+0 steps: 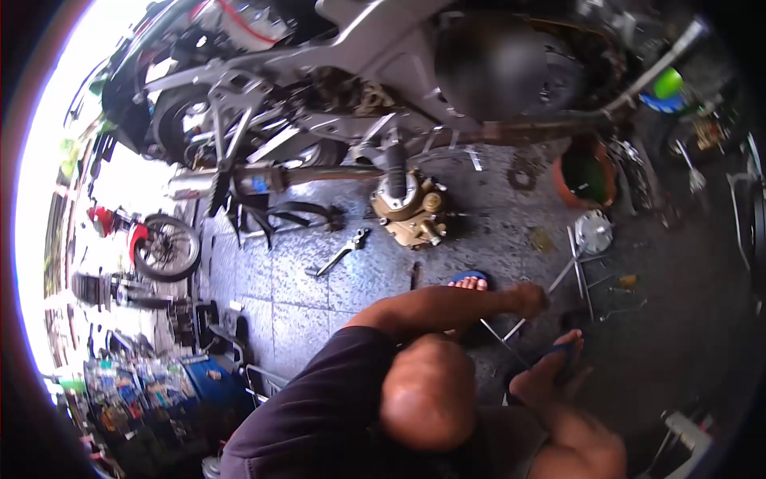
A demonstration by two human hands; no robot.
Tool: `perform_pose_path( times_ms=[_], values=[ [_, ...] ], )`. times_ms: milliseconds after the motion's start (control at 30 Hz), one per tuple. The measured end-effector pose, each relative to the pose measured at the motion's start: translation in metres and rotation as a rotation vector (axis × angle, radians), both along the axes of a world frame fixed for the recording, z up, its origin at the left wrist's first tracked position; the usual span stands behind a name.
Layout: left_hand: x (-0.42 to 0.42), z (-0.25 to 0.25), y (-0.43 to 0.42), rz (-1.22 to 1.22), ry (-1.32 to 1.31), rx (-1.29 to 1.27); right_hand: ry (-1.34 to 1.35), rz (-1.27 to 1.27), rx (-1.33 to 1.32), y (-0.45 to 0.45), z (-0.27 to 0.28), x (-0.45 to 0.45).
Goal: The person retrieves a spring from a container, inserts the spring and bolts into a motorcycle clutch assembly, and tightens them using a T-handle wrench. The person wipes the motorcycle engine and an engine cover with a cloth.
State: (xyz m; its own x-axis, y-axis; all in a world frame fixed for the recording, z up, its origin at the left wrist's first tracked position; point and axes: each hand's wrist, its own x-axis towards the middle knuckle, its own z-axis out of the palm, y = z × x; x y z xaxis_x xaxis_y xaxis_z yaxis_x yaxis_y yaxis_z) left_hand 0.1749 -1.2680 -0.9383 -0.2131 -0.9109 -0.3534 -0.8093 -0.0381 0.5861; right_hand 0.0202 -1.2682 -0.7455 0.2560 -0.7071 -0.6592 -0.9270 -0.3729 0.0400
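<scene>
My left hand (pixel 528 300) reaches across to the right, low over the floor, blurred, with its fingers curled. Thin metal rods, one of them a long tool (pixel 565 275), show on both sides of it; whether it grips one I cannot tell. My right hand is not visible. My left knee is in the lower middle, and my feet in blue flip-flops (pixel 471 276) rest among the rods. Ahead of my arm stands a tan and grey engine block (pixel 411 209) with a dark ribbed part on top. A silver round cover (pixel 593 231) lies beyond the rods.
A partly dismantled motorcycle (pixel 279 76) spans the back. A metal lever (pixel 339 254) lies on the grey tiles (pixel 291 283). An orange tub (pixel 565 176) stands at the right. A red motorcycle (pixel 144 239) and a cluttered blue bin (pixel 209 383) are at the left.
</scene>
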Motion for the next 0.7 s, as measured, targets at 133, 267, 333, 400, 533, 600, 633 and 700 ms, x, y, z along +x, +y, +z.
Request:
perform_pose_path(
  times_ms=[133, 267, 333, 400, 533, 600, 633, 700],
  values=[
    [-0.043, -0.109, -0.002, -0.071, -0.060, -0.012, -0.081, -0.039, 0.141, 0.001, -0.042, -0.025],
    [-0.055, -0.125, 0.012, -0.128, -0.087, 0.038, -0.151, -0.101, 0.204, -0.003, -0.074, -0.041],
    [-0.062, -0.145, 0.009, -0.157, -0.097, 0.175, -0.193, -0.133, 0.222, -0.009, -0.083, -0.048],
    [-0.075, -0.154, 0.005, -0.190, -0.136, 0.360, -0.233, -0.190, 0.232, -0.017, -0.089, -0.054],
    [-0.074, -0.126, 0.004, -0.007, -0.123, 0.378, -0.362, -0.400, 0.230, -0.038, -0.104, -0.082],
    [-0.043, -0.079, 0.012, 0.252, 0.006, 0.293, -0.452, -0.549, 0.205, -0.055, -0.113, -0.106],
    [-0.020, -0.037, 0.019, 0.419, 0.099, 0.182, -0.498, -0.613, 0.188, -0.066, -0.116, -0.118],
    [0.026, 0.049, 0.036, 0.705, 0.174, -0.237, -0.615, -0.731, 0.147, -0.085, -0.120, -0.137]
  ],
)
